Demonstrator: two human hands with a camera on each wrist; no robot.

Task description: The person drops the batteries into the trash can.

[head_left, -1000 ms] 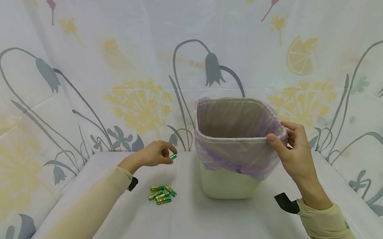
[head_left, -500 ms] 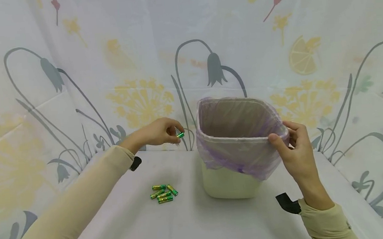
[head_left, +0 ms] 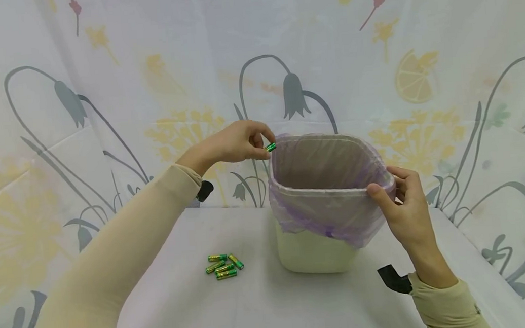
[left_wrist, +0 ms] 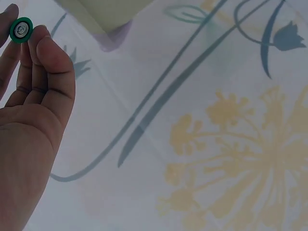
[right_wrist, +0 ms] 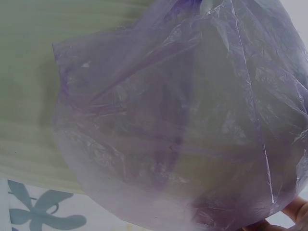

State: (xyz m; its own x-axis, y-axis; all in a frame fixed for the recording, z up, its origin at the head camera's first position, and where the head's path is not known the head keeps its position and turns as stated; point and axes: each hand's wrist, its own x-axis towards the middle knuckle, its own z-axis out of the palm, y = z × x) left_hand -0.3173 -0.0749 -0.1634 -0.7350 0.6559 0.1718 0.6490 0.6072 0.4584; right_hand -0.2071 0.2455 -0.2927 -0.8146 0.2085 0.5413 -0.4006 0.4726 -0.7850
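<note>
A green battery is pinched between the fingertips of my left hand, right at the bin's left rim. Its round metal end shows in the left wrist view, where the battery sits between thumb and fingers. My right hand grips the right rim of a pale green trash bin, thumb on the near side. A thin purple bin liner is folded over that rim. In the right wrist view the liner fills most of the picture, with fingertips at the lower right corner.
Several green and gold batteries lie in a loose group on the white tabletop, left of the bin. A flower-printed curtain hangs behind the table and along its sides.
My left hand has risen and moved right with the battery, from above the tabletop to the bin's left rim. My right hand keeps its grip on the rim.
</note>
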